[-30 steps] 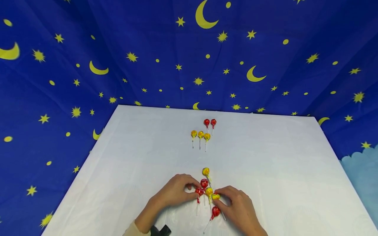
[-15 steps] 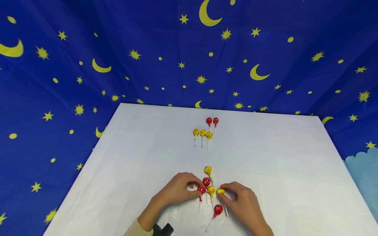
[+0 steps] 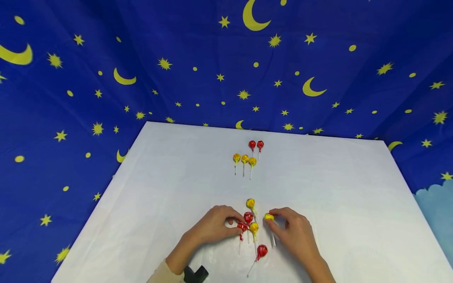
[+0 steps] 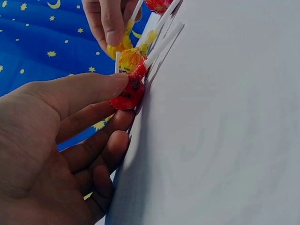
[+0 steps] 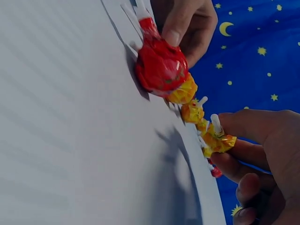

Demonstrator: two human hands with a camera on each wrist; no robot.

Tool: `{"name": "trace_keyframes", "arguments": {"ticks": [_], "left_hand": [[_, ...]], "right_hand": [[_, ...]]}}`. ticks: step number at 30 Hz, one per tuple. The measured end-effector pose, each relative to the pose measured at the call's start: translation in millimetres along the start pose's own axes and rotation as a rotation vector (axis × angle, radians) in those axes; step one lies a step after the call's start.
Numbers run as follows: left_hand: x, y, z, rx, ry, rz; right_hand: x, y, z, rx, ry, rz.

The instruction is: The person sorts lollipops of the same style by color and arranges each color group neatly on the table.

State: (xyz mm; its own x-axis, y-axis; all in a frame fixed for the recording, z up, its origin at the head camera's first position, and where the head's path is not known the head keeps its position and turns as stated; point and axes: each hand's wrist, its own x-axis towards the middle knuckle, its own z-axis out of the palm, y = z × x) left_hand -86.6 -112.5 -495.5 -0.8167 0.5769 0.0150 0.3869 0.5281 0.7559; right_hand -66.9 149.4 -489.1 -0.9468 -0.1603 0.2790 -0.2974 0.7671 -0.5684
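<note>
As the head view shows, my right hand [image 3: 296, 234] pinches a yellow lollipop [image 3: 269, 217] (stick toward bottom edge) at lower centre, below and right of the yellow trio [image 3: 245, 158]. Left wrist: my left hand [image 4: 44, 136] pinches a red lollipop [image 4: 129, 97], stick toward upper right. Right wrist: same lollipop between thumb and finger.

A: Where does the head view look from?
B: Above the near side of a white table [image 3: 336, 188], facing forward and down toward a starry blue curtain [image 3: 198, 86], the left hand [image 3: 216, 225] and right hand [image 3: 296, 236] small in the lower frame.
A: And the wrist views?
B: Each looks low and close past its own hand, the white table slanting through the frame.
A: Shared ground?
B: Both wrist views take in lollipops [image 5: 161, 68] between the hands, each catching the opposite hand at its top edge.
</note>
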Motion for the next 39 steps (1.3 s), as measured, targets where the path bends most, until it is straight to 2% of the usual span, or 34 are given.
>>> {"name": "trace_keyframes", "arguments": {"ticks": [7, 15, 26, 35, 39], "left_hand": [[1.2, -0.2, -0.5, -0.007, 0.003, -0.003], [2.9, 0.3, -0.7, 0.005, 0.012, 0.021], [3.1, 1.2, -0.7, -0.005, 0.025, 0.034], [-2.9, -0.9, -0.3, -0.005, 0.022, 0.005], [-1.6, 0.5, -0.3, -0.009, 0.022, 0.014]], "right_hand": [[14.3, 2.6, 0.6, 0.016, 0.007, 0.010], [30.9, 6.3, 0.1, 0.048, -0.030, 0.061], [58.9, 15.5, 2.8, 0.052, -0.027, 0.043], [83.7, 20.8, 14.2, 0.065, -0.041, 0.068], [96.5, 22.5, 15.6, 0.072, -0.023, 0.084]]}}
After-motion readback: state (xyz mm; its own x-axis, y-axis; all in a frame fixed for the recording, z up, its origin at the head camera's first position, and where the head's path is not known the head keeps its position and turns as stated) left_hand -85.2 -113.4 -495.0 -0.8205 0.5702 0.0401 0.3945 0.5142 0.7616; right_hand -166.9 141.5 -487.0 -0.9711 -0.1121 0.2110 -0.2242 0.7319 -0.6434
